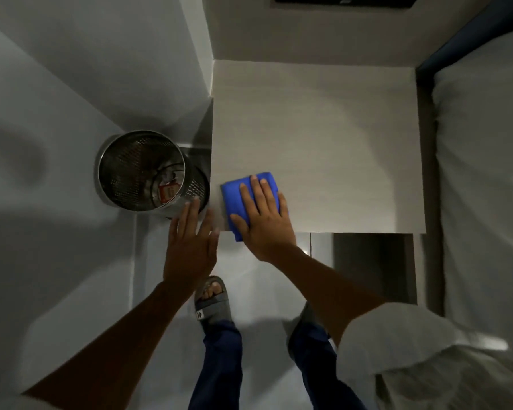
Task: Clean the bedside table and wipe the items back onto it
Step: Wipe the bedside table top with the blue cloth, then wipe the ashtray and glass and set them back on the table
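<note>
The right hand point(262, 216) lies flat, fingers spread, on a folded bright blue cloth point(246, 192) and presses it on the near left corner of the pale, square bedside table top point(323, 137); it does not grip the cloth, it only pins it under the palm, which suits a wiping stroke. The cloth's near edge hangs slightly over the table's front edge, so I judge the stroke is sweeping dust toward this corner. The left hand point(191, 241) is open and holds nothing; it hovers just beside the table's left edge, perhaps cupped to catch what falls. Under and to the left of it stands a round perforated metal waste bin point(141, 170) with some red rubbish inside, well placed to receive crumbs. No items stand on the table top, so they are not yet returned. On the right runs a bed with a white sheet point(483, 173).
</note>
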A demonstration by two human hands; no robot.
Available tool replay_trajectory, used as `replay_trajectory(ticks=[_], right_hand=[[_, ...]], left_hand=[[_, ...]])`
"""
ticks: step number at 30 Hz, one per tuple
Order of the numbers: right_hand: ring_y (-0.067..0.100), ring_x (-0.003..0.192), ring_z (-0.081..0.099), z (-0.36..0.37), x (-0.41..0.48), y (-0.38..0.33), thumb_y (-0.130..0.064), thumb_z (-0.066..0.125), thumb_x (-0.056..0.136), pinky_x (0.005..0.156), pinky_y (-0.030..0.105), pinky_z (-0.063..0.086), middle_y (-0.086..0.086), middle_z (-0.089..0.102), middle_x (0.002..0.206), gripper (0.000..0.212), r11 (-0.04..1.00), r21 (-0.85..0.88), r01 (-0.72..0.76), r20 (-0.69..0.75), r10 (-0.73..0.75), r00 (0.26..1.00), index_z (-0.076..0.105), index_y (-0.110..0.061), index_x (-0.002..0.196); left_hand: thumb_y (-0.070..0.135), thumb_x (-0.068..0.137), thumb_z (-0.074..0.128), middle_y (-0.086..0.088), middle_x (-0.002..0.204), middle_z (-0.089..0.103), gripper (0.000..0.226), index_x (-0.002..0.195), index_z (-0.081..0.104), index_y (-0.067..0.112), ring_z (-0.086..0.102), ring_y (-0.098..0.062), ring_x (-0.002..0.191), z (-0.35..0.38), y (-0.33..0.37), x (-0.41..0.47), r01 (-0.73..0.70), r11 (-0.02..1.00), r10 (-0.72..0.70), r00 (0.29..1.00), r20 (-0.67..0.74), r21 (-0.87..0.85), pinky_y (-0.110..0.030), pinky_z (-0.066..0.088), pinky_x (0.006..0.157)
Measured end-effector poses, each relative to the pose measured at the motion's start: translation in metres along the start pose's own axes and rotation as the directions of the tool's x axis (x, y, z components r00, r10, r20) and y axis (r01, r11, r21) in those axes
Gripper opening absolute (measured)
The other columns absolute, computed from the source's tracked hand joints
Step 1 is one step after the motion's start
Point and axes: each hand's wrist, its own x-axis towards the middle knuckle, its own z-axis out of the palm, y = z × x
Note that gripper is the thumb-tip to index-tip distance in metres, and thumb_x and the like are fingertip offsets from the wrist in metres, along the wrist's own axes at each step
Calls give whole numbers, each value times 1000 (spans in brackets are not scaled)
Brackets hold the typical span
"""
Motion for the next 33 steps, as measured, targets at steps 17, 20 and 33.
replay_trajectory(ticks=[17, 20, 33], right_hand=[[27, 105, 63, -83, -101, 62, -5, 57, 88, 95, 42, 50, 5, 69, 100, 18, -46, 917, -397, 356, 547, 758, 65, -17, 100], [27, 100, 62, -93, -142, 59, 5, 68, 80, 95, 47, 51, 7, 64, 96, 28, -42, 938, -345, 299, 604, 739, 56, -12, 99], [27, 83, 73, -226, -281, 123, -11, 73, 75, 70, 41, 59, 15, 75, 92, 22, -250, 962, -113, 262, 710, 654, 69, -14, 96]], left_hand=[[4, 83, 73, -15, 118, 70, 47, 128, 59, 6, 69, -27, 101, -18, 152, 12, 531, 295, -321, 838, 441, -794, -42, 58, 91], [4, 84, 70, -8, 104, 73, 37, 119, 66, 13, 72, -19, 85, -35, 159, -11, 530, 267, -241, 845, 476, -805, -24, 59, 63], [16, 80, 62, -5, 94, 78, 33, 110, 68, 27, 71, -14, 77, -96, 339, -32, 382, 485, 229, 812, 536, -786, -28, 57, 67]])
